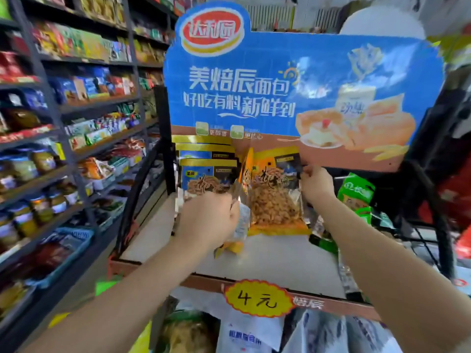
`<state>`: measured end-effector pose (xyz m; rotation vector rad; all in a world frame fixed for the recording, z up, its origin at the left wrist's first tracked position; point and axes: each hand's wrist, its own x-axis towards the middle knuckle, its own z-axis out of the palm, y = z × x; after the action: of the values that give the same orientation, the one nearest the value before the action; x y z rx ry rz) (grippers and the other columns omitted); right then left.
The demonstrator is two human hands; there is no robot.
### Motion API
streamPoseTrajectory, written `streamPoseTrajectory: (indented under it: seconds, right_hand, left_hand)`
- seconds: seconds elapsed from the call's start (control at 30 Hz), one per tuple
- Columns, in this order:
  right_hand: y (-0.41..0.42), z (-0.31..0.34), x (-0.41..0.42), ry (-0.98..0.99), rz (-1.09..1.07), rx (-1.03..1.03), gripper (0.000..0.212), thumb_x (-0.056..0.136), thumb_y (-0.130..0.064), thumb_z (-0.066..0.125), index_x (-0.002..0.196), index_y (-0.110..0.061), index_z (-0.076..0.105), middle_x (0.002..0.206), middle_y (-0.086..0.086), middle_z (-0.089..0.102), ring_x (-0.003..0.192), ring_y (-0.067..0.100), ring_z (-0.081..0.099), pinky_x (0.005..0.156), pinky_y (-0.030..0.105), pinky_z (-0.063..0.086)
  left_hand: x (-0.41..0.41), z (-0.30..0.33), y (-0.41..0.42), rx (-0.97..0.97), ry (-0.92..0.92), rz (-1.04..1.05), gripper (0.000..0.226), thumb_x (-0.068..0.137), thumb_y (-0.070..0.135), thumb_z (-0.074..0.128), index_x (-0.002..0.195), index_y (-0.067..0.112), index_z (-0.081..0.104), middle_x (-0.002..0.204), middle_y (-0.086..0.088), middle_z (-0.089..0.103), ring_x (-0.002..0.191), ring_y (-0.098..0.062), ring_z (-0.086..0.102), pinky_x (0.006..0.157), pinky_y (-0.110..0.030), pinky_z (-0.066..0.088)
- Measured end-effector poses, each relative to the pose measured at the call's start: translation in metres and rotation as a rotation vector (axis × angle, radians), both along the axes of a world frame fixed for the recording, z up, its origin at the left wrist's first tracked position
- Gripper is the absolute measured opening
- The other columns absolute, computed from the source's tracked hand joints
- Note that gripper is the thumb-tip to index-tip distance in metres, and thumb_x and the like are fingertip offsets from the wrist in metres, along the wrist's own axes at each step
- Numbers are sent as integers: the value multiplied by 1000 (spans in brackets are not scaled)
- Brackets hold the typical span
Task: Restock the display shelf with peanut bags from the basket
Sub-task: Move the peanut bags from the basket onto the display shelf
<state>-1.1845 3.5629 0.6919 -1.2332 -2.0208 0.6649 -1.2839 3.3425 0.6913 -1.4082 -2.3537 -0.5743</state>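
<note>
We have both hands up at the shelf [267, 258]. Our right hand [316, 186] pinches the top right corner of an orange peanut bag [276, 200] that stands upright on the shelf, below and left of that grip. Our left hand [212, 220] is curled around a second bag [240, 220], turned edge-on, which sticks out to the right of and below that grip.

The bags look light and soft: thin, glossy film, likely slippery, with loose nuts that shift and sag. The stiffer sealed top edge or a corner seems the best place to hold, as the right hand does.

We count two orange bags and at least three blue ones [207, 177] stacked behind the left grip. The basket is not in view, so what remains in it we cannot tell.
</note>
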Motion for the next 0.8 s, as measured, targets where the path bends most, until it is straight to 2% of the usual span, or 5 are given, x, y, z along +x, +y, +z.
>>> streamPoseTrajectory:
  seconds: [0.3,0.43,0.53,0.63,0.8]
  right_hand:
    - [-36,26,35,306,672,-600,86,58,-78,47,128,-27,49,125,-4,56,117,17,56,86,32,52]
    - [-31,20,40,101,702,-245,10,89,-26,60,89,-16,59,72,-5,62,58,-10,56,58,5,43]
    - [-7,4,33,127,514,-180,13,88,-3,55,82,7,57,73,32,59,62,22,51,61,30,38]
    - [10,-2,30,310,404,-330,10,89,1,55,85,-5,62,73,13,62,69,26,55,68,38,41]
    - [16,-4,16,394,332,-352,12,90,-4,55,92,-12,63,91,9,65,79,23,57,75,35,42]
  left_hand:
    - [65,-18,52,29,33,-123,26,92,31,39,78,14,52,68,-3,53,66,-25,55,45,-26,27]
    - [83,-33,70,-139,-89,-208,36,94,42,33,95,13,54,87,-6,61,80,-27,61,56,-30,39]
    - [78,-44,62,-157,-306,-295,44,86,58,42,107,20,53,100,2,59,95,-20,57,75,-33,45]
    - [54,-58,48,-57,-177,-149,69,79,57,55,134,21,36,137,0,39,127,-21,37,102,-34,34]
    - [27,-71,45,-292,-415,107,71,75,59,61,123,12,41,120,-7,52,107,-26,53,81,-38,50]
